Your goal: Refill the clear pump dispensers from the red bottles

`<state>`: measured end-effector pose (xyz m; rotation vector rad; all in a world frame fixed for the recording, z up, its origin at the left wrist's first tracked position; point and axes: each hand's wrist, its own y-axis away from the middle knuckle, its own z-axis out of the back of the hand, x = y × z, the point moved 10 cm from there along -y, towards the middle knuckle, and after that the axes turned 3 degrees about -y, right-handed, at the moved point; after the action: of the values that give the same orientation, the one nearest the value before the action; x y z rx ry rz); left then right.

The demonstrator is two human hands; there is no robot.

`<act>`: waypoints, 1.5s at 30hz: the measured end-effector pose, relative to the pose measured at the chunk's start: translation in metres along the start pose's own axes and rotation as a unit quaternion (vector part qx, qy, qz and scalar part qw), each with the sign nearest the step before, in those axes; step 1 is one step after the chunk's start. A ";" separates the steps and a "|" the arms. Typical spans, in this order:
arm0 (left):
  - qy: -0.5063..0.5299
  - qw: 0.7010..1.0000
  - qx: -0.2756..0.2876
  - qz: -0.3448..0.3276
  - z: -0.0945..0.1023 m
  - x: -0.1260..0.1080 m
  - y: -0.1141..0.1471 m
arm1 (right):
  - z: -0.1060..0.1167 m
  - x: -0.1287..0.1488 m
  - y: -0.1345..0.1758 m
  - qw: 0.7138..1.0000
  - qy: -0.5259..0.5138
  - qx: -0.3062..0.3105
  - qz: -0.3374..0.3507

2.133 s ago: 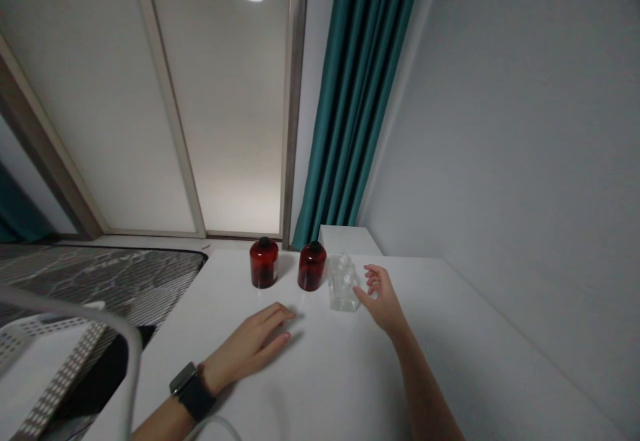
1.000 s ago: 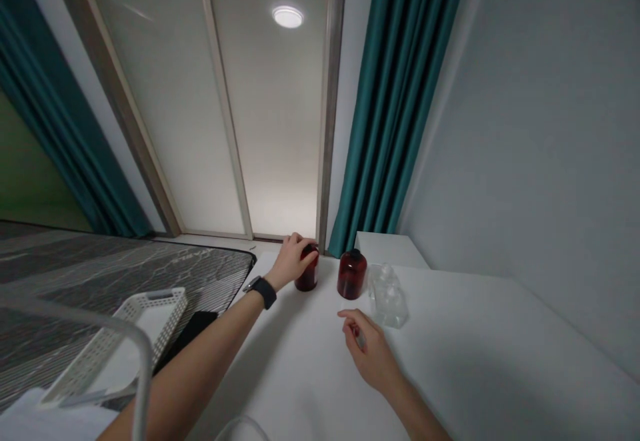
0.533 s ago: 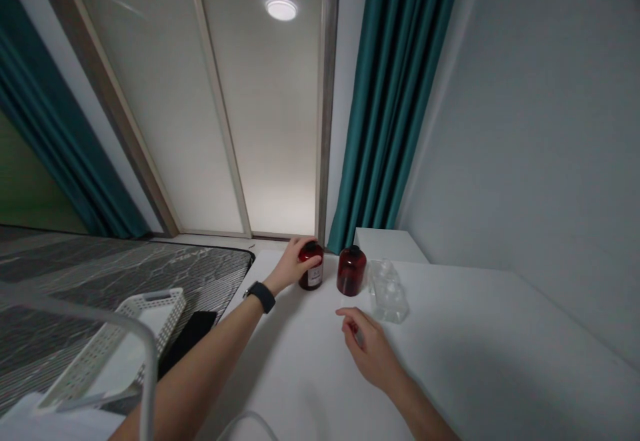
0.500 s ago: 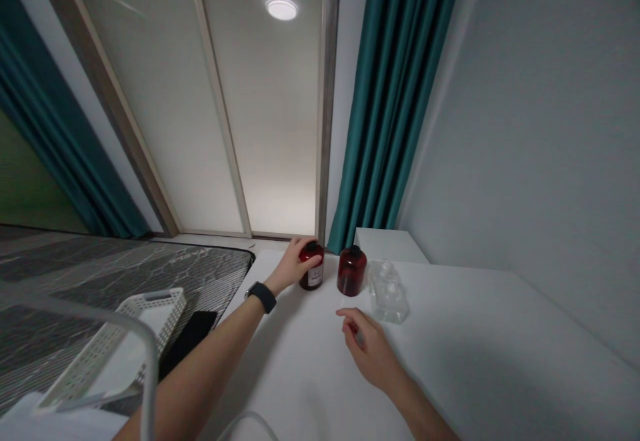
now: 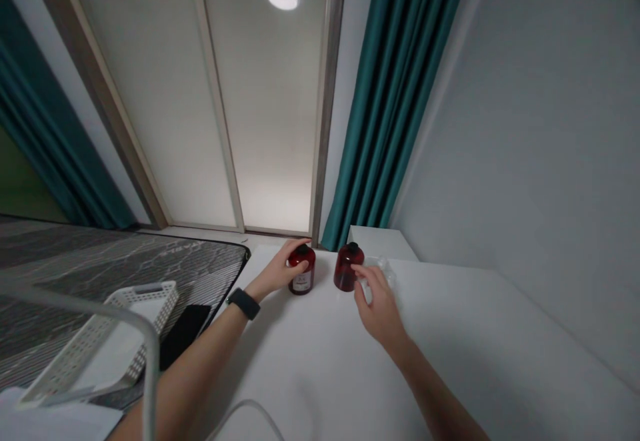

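Head view: at lower centre, our left hand [image 5: 275, 274] grasps the labelled red bottle [image 5: 302, 281] from its left. The other red bottle [image 5: 344, 271] stands just up-left of our loosely parted right hand [image 5: 379, 307]; we cannot tell if fingertips touch it.

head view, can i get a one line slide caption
Left hand gripping a labelled dark-red bottle, right hand at a second dark-red bottle, both bottles upright on a white table.
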<state>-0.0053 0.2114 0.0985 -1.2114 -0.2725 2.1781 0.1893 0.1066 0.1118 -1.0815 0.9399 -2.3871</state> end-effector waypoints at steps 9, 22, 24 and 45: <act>0.000 1.000 -0.001 0.005 0.004 -0.007 0.014 | -0.001 -0.028 -0.063 0.987 0.140 -0.053 -0.065; 0.001 1.000 0.006 0.014 0.004 -0.010 0.014 | -0.041 -0.050 -0.071 0.995 -0.016 0.046 -0.086; 0.002 1.000 0.005 0.015 0.004 -0.010 0.014 | -0.048 -0.046 -0.071 0.991 -0.080 0.083 -0.074; -0.005 1.000 0.003 0.017 0.011 0.002 0.010 | -0.098 -0.050 -0.059 0.948 -0.263 0.013 -0.177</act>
<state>-0.0193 0.2062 0.0990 -1.2106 -0.2511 2.2131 0.1445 0.2181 0.0788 -1.8819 0.5573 -2.1585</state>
